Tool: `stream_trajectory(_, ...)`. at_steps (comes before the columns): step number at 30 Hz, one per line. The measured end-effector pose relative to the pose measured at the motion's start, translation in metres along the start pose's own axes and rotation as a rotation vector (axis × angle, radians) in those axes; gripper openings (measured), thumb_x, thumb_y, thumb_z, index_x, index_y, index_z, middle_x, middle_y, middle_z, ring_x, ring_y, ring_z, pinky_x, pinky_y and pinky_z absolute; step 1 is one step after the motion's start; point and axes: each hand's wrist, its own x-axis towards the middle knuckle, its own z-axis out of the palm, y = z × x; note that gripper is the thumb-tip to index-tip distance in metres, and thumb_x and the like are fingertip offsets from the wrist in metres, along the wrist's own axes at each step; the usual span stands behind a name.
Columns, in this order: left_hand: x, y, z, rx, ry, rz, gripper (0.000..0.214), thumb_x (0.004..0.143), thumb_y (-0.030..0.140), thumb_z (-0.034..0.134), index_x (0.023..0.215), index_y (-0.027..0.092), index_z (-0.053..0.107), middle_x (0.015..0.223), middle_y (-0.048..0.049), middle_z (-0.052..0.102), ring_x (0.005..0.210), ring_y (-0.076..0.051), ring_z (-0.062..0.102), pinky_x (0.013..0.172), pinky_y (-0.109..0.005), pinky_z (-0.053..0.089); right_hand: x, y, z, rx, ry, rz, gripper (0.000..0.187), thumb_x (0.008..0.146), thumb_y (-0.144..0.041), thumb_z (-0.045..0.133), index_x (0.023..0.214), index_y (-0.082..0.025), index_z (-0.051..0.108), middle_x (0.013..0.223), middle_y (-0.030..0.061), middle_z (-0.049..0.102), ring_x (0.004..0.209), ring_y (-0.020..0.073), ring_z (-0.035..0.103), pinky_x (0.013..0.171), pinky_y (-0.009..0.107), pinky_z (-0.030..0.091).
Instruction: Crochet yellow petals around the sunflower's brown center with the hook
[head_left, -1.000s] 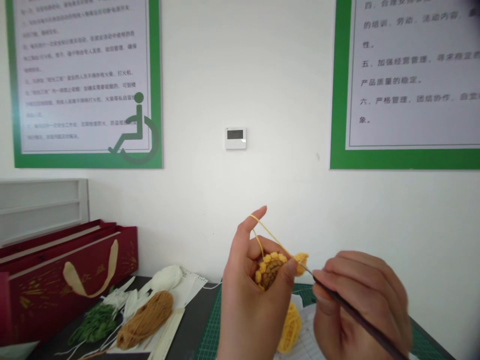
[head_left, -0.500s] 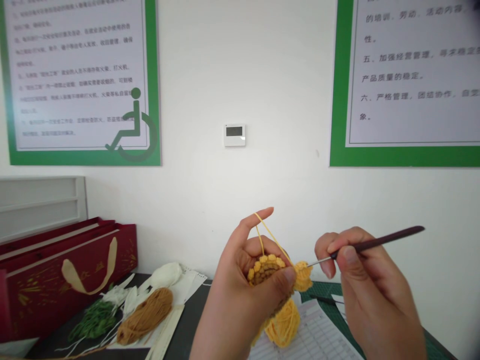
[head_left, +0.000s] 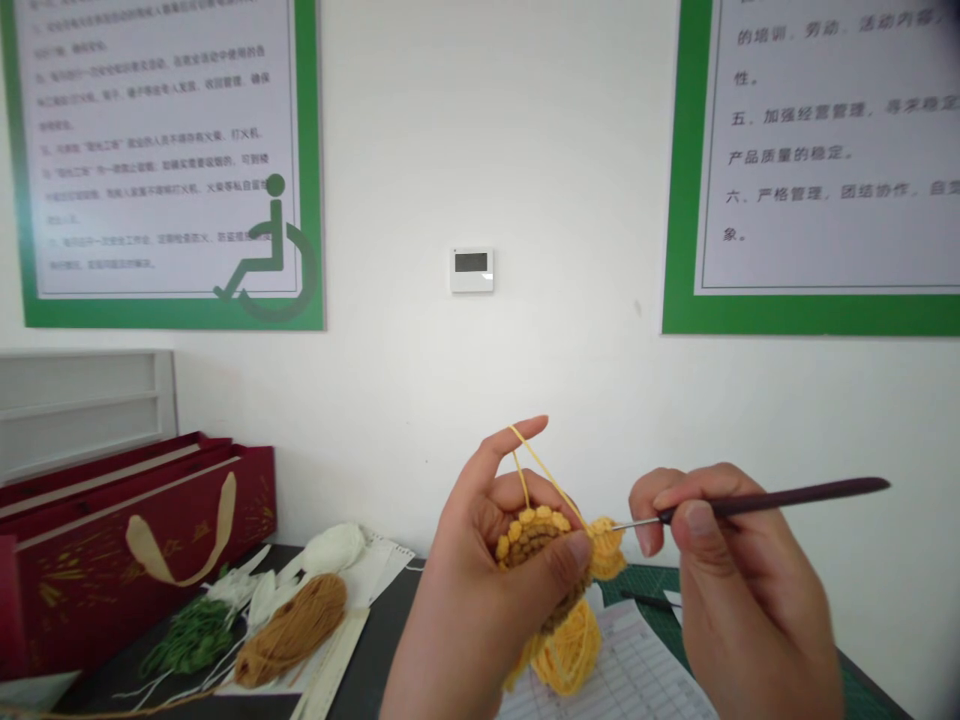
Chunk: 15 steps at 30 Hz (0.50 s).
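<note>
1. The round crochet piece (head_left: 534, 540) is held in the left hand (head_left: 480, 600), pressed between the thumb and the curled fingers, above the worktop.
2. A brown centre is visible on the piece, ringed by yellow bobble stitches. A yellow scalloped section projects past its edge, toward the right hand.
3. The left index finger (head_left: 504, 452) is raised. A yellow yarn strand (head_left: 551, 482) is looped over it and runs down to the piece.
4. The crochet hook (head_left: 780, 500) is pinched between the thumb and fingers of the right hand (head_left: 739, 590). Its dark handle is angled up and away to the right, and its steel tip is held against the yellow section.
5. A yellow yarn ball (head_left: 566, 655) is placed below the hands, on a printed ruled sheet (head_left: 622, 680). A green cutting mat (head_left: 645, 580) is seen beside the sheet.
6. A brown yarn skein (head_left: 292, 630), white yarn (head_left: 334, 548) and green yarn (head_left: 187, 635) are laid on the dark worktop (head_left: 390, 630), beside a red gift bag (head_left: 127, 530).
</note>
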Motion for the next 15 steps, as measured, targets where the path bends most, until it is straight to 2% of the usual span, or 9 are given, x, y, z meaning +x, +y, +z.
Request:
stream_trajectory(11, -0.0006, 0.0005, 0.0020, 0.020, 0.017, -0.001, 0.073, 0.076, 0.017, 0.085, 0.139, 0.028, 0.050, 0.081, 0.0027, 0.062, 0.062, -0.010, 0.054, 0.054, -0.023, 0.040, -0.0064, -0.0022, 0.0078, -0.056, 0.030, -0.112, 0.011, 0.103, -0.023, 0.051, 0.096, -0.023, 0.059, 0.078, -0.0011, 0.060, 0.072, 0.0112, 0.055, 0.067, 0.024, 0.047)
stream_trajectory(15, -0.0011, -0.0003, 0.0020, 0.025, 0.013, 0.005, 0.071, 0.075, 0.019, 0.085, 0.138, 0.029, 0.052, 0.082, 0.0021, 0.063, 0.066, -0.011, 0.056, 0.054, -0.023, 0.039, -0.0072, -0.0015, 0.0077, -0.046, 0.025, -0.069, 0.011, 0.103, -0.024, 0.051, 0.096, -0.023, 0.059, 0.079, -0.0008, 0.060, 0.074, 0.0116, 0.056, 0.067, 0.024, 0.047)
